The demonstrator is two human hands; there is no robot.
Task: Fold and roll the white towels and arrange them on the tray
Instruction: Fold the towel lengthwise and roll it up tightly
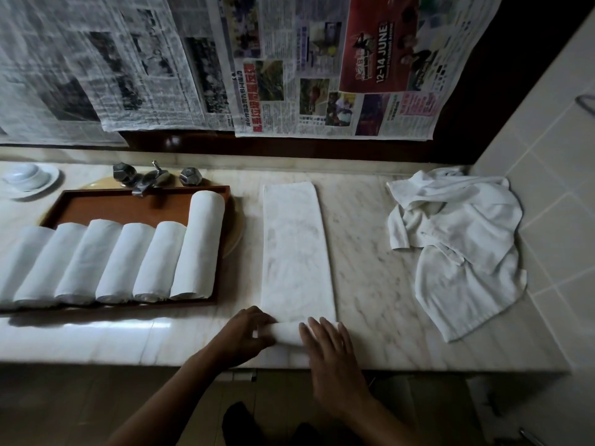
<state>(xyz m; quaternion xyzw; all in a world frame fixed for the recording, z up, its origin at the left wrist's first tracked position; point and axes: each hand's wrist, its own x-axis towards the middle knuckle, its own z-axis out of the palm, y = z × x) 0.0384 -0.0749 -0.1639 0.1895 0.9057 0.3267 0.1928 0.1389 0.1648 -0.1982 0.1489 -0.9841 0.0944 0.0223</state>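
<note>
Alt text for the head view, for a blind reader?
The left hand grips and the right hand presses flat on a white towel being rolled from its near end on a marble counter. A wooden tray at left holds rolled towels; crumpled towels lie at right.

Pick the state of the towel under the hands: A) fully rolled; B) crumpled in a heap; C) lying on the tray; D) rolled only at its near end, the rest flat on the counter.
D: the left hand grips and the right hand presses a short roll at the near end of the folded towel, whose other part lies flat on the counter beside the tray.
</note>
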